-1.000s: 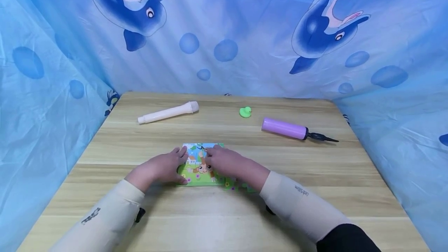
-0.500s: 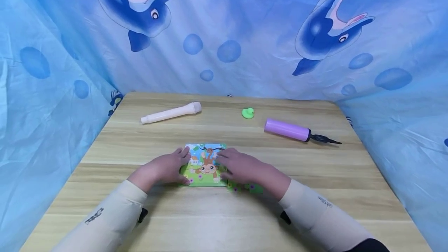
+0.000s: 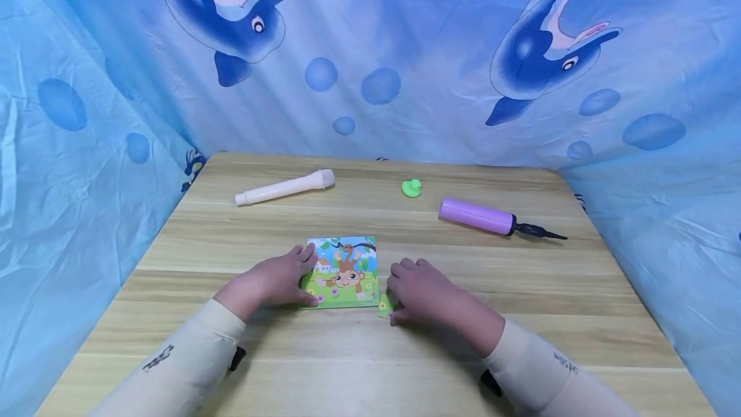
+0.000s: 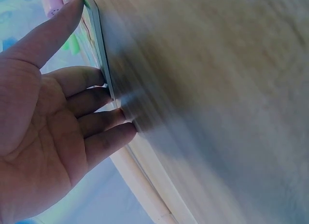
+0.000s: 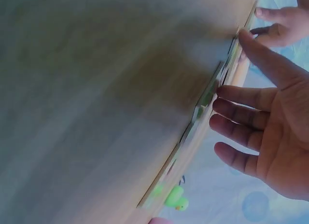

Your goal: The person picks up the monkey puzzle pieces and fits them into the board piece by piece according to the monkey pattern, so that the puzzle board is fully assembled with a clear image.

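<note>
A square jigsaw puzzle [image 3: 347, 269] with a monkey hanging from a branch lies flat on the wooden table. My left hand [image 3: 274, 280] rests along its left side, fingers and thumb spread at the edge. In the left wrist view, those fingertips meet the puzzle's thin side [image 4: 100, 45]. My right hand [image 3: 425, 291] is just right of the puzzle, over loose pieces; one green piece [image 3: 384, 307] shows beside the thumb, while the hand hides others. From the right wrist, several flat pieces [image 5: 206, 94] appear below my extended fingers [image 5: 236, 130], with nothing gripped.
Toward the back lie a white microphone-shaped stick [image 3: 285, 187], a small green rubber duck [image 3: 411, 188] and a purple hand pump [image 3: 477, 216] with a black nozzle. A blue dolphin-print curtain [image 3: 370, 50] surrounds the wooden table [image 3: 324, 365] at the back and sides.
My right hand has moved off the puzzle's right part, rightward and toward me, onto the loose pieces, uncovering the monkey picture. The left hand has stayed at the left edge.
</note>
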`<state>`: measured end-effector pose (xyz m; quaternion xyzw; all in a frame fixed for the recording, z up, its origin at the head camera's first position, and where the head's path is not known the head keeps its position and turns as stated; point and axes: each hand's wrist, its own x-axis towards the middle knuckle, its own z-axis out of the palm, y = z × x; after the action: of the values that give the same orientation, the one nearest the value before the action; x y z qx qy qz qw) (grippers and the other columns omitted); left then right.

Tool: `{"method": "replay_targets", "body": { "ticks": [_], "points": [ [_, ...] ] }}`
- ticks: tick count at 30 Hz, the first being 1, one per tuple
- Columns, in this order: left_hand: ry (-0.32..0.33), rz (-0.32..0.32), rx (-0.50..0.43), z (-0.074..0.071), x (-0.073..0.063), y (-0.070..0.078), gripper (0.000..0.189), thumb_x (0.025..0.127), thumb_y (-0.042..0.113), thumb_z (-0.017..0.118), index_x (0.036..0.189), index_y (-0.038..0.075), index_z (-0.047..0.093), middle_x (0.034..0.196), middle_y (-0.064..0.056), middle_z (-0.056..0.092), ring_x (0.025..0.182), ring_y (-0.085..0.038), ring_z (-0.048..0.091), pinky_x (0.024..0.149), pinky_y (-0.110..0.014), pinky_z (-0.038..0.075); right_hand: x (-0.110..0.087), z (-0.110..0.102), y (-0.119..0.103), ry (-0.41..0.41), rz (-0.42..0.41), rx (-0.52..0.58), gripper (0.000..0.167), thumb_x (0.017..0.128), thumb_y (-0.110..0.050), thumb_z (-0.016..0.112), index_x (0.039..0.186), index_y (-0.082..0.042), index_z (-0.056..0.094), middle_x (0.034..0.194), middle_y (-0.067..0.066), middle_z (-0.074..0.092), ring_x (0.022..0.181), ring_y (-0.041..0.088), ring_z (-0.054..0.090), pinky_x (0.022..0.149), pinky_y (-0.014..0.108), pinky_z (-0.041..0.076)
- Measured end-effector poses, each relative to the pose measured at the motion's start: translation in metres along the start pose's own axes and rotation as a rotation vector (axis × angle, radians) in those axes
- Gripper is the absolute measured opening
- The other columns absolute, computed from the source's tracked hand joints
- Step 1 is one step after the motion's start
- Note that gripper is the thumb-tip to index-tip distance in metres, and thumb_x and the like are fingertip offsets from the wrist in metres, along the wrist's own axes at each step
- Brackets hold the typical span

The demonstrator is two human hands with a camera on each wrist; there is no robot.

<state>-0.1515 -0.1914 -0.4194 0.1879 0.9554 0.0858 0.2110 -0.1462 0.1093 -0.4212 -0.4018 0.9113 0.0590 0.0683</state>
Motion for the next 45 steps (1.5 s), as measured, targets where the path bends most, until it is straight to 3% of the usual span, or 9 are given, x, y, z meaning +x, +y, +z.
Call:
{"method": "replay_targets", "body": {
  "ticks": [7, 13, 18, 22, 26, 30, 38, 45],
  "points": [
    [0.007, 0.008, 0.040, 0.003, 0.002, 0.002, 0.098, 0.082, 0.058, 0.071, 0.152, 0.002, 0.032, 0.163, -0.017, 0.018, 0.148, -0.042, 0.019, 0.115, -0.056, 0.031, 0.000, 0.001, -0.001, 0.001, -0.027, 0.024, 0.036, 0.078, -0.050, 0.077, 0.090, -0.021, 0.058, 0.089, -0.008, 0.049, 0.085, 0.011, 0.045, 0.074, 0.028, 0.045],
    [0.077, 0.071, 0.112, 0.007, 0.006, 0.003, 0.098, 0.084, 0.061, 0.066, 0.150, -0.003, 0.033, 0.160, -0.022, 0.023, 0.148, -0.042, 0.021, 0.117, -0.053, 0.029, 0.001, 0.004, 0.002, -0.031, 0.001, 0.231, 0.039, 0.078, -0.037, 0.082, 0.097, -0.021, 0.052, 0.084, -0.011, 0.049, 0.081, 0.009, 0.046, 0.071, 0.025, 0.045],
    [0.119, 0.077, 0.089, 0.005, 0.016, 0.005, 0.099, 0.084, 0.060, 0.067, 0.154, 0.002, 0.027, 0.160, -0.020, 0.024, 0.148, -0.039, 0.023, 0.117, -0.053, 0.030, 0.004, 0.002, 0.009, -0.079, 0.017, 0.443, 0.018, 0.092, -0.022, 0.069, 0.098, -0.023, 0.053, 0.078, -0.012, 0.055, 0.069, 0.006, 0.051, 0.061, 0.021, 0.046],
    [0.151, 0.100, 0.050, 0.002, 0.026, 0.010, 0.097, 0.085, 0.059, 0.067, 0.153, 0.003, 0.028, 0.161, -0.021, 0.023, 0.148, -0.038, 0.023, 0.115, -0.054, 0.032, 0.005, -0.006, 0.018, -0.077, 0.010, 0.549, 0.007, 0.099, -0.020, 0.058, 0.104, -0.024, 0.055, 0.080, -0.014, 0.061, 0.068, 0.004, 0.057, 0.063, 0.022, 0.049],
    [0.152, 0.094, 0.000, 0.001, 0.033, 0.011, 0.099, 0.084, 0.064, 0.064, 0.154, 0.004, 0.028, 0.163, -0.019, 0.016, 0.149, -0.036, 0.021, 0.116, -0.052, 0.031, 0.010, -0.012, 0.029, 0.005, -0.002, 0.579, 0.012, 0.100, -0.025, 0.059, 0.111, -0.023, 0.056, 0.082, -0.013, 0.062, 0.070, 0.005, 0.058, 0.067, 0.024, 0.050],
    [0.126, 0.065, -0.042, 0.000, 0.032, 0.005, 0.106, 0.080, 0.066, 0.067, 0.156, 0.006, 0.024, 0.164, -0.016, 0.012, 0.150, -0.035, 0.019, 0.118, -0.052, 0.028, 0.020, -0.014, 0.032, 0.073, -0.006, 0.599, 0.021, 0.098, -0.028, 0.061, 0.117, -0.021, 0.056, 0.085, -0.012, 0.060, 0.075, 0.005, 0.057, 0.070, 0.025, 0.050],
    [0.083, 0.065, -0.002, -0.001, 0.028, -0.003, 0.103, 0.081, 0.064, 0.067, 0.154, 0.004, 0.027, 0.164, -0.015, 0.013, 0.150, -0.037, 0.016, 0.118, -0.054, 0.027, 0.059, -0.016, 0.019, 0.099, 0.030, 0.659, 0.023, 0.097, -0.028, 0.062, 0.117, -0.018, 0.056, 0.089, -0.011, 0.062, 0.079, 0.006, 0.058, 0.072, 0.025, 0.050],
    [0.065, 0.065, 0.014, -0.004, 0.031, 0.004, 0.103, 0.082, 0.065, 0.067, 0.154, 0.004, 0.027, 0.164, -0.015, 0.014, 0.150, -0.037, 0.015, 0.117, -0.054, 0.029, 0.086, -0.006, 0.004, 0.110, 0.054, 0.618, 0.022, 0.094, -0.026, 0.067, 0.111, -0.017, 0.056, 0.083, -0.009, 0.061, 0.071, 0.006, 0.055, 0.066, 0.022, 0.048]
  ]
}}
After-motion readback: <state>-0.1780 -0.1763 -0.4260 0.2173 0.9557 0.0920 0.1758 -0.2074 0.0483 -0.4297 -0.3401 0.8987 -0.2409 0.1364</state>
